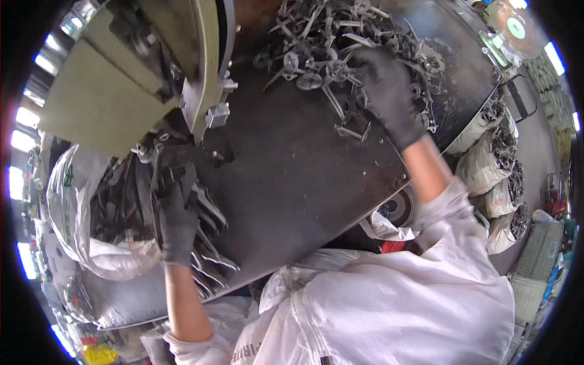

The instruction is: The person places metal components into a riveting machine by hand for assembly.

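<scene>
Both my hands wear dark grey gloves. My left hand (177, 224) is closed around a long, dark metal part (156, 167) that points up toward the machine (204, 91); the fingertips are partly lost among other dark pieces. Just right of it, several curved flat metal blades (210, 210) lie on the table's near left side. My right hand (392, 91), arm stretched far forward, is at the heap of grey metal parts (328, 61) with rings and thin arms. Motion blurs it and its fingers blend into the heap, so their grip is unclear.
A green-painted machine guard (97, 91) rises at the left over the dark metal table (286, 176). An open white sack (79, 225) of metal pieces stands beside my left hand. Filled sacks (486, 167) line the floor at the right, below a round fan (516, 27).
</scene>
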The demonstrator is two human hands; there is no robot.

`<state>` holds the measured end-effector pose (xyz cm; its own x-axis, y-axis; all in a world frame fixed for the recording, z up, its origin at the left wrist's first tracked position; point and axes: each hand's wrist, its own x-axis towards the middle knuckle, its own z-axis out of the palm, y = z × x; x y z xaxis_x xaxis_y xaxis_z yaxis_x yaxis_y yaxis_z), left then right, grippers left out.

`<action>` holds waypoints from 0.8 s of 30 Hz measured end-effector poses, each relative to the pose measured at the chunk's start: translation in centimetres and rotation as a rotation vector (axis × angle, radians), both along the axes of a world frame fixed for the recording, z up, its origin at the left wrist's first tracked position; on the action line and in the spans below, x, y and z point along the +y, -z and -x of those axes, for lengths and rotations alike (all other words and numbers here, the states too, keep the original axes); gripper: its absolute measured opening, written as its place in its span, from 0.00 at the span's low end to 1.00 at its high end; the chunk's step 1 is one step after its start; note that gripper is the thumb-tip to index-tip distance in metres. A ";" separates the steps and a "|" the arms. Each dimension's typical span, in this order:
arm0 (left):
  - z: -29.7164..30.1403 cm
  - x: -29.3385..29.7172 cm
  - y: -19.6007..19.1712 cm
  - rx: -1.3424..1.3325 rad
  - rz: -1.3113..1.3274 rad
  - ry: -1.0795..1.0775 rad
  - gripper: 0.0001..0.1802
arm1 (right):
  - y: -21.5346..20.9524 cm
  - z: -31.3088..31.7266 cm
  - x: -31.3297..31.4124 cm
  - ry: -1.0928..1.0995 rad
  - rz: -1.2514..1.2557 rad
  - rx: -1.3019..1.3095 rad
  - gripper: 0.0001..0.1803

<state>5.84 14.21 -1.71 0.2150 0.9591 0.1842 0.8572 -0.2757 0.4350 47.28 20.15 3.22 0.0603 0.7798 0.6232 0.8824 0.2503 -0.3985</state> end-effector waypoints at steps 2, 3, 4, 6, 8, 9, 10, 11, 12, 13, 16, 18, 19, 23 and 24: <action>-0.6 0.7 0.0 0.057 -0.097 -0.028 0.22 | 1.3 -7.1 1.0 0.007 0.009 -0.404 0.21; -1.8 1.0 -0.5 -0.041 0.050 -0.037 0.19 | 2.5 -9.5 1.9 -0.009 0.008 -0.387 0.21; -2.7 1.4 -1.0 -0.146 0.189 -0.044 0.17 | 3.2 -11.4 2.8 -0.113 0.010 -0.589 0.21; -3.0 1.6 0.0 -0.141 0.206 -0.060 0.15 | 3.5 -11.1 4.5 -0.252 -0.007 -0.785 0.22; -2.7 0.9 0.2 -0.140 0.237 -0.068 0.14 | 1.9 -8.6 4.0 -0.298 0.040 -0.437 0.20; -2.6 0.9 0.0 -0.275 0.336 -0.186 0.14 | 0.7 -6.2 3.1 -0.237 0.138 -0.351 0.19; -2.4 0.8 -0.2 -0.410 0.431 -0.303 0.15 | 0.0 -3.6 2.4 -0.249 0.136 -0.343 0.19; -2.0 0.6 0.2 -0.405 0.433 -0.319 0.15 | -0.5 -0.7 1.8 -0.279 0.144 -0.340 0.18; -1.3 0.1 0.9 -0.461 0.343 -0.225 0.16 | -0.7 2.4 1.2 -0.316 0.149 -0.336 0.17; -1.0 0.1 1.1 -0.516 0.248 -0.117 0.16 | 0.0 5.4 0.9 -0.372 0.155 -0.219 0.17; -5.2 -0.3 -4.3 -0.896 0.443 -0.215 0.17 | 2.4 11.6 0.4 -0.618 0.535 0.443 0.16; -5.7 0.2 -4.4 -0.901 0.470 -0.279 0.19 | 2.4 14.6 0.3 -0.691 0.685 0.922 0.15; -5.5 0.6 -3.4 -0.873 0.431 -0.186 0.20 | 2.4 15.5 0.1 -0.725 0.832 1.408 0.15; -1.9 2.5 0.5 -0.562 0.317 -0.004 0.25 | 2.0 18.9 -1.3 -0.747 0.850 1.432 0.15; -2.3 2.9 0.0 -0.557 0.286 0.093 0.24 | 2.3 19.1 -1.1 -0.709 0.871 1.275 0.15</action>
<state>8.11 17.15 -1.72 0.2460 0.9688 0.0318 0.4589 -0.1453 0.8766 28.17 19.04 0.90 -0.3378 0.9311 -0.1376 -0.2643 -0.2342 -0.9356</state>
